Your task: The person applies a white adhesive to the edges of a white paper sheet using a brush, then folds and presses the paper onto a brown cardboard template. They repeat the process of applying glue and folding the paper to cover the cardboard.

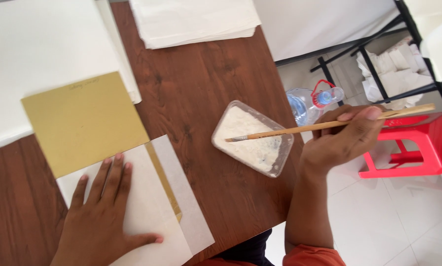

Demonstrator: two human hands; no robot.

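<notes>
1. Left hand (102,216): at 7 o'clock in the view, lying flat and palm down with fingers spread; its grip is open, pressing on a white sheet of paper (147,212).
2. White sheet of paper: it rests on the dark brown wood-grain table (206,88) and partly overlaps a gold rectangular card (83,120), whose corner shows at its 11 o'clock.
3. Right hand (344,135): at 3 o'clock, just beyond the table edge; its grip is closed around the thin wooden-handled brush (309,128), thumb on top.
4. Thin wooden-handled brush: the bristle tip points to 9 o'clock and sits over the white paste.
5. Clear rectangular plastic tray of white paste (253,138): it stands on the table near its right edge, at centre.
6. Clear plastic water bottle with blue cap (309,103): at 2 o'clock from the tray.
7. Red plastic stool (423,143): on the white tiled floor, at 3 o'clock.
8. Stack of white sheets (191,19): at 12 o'clock.
</notes>
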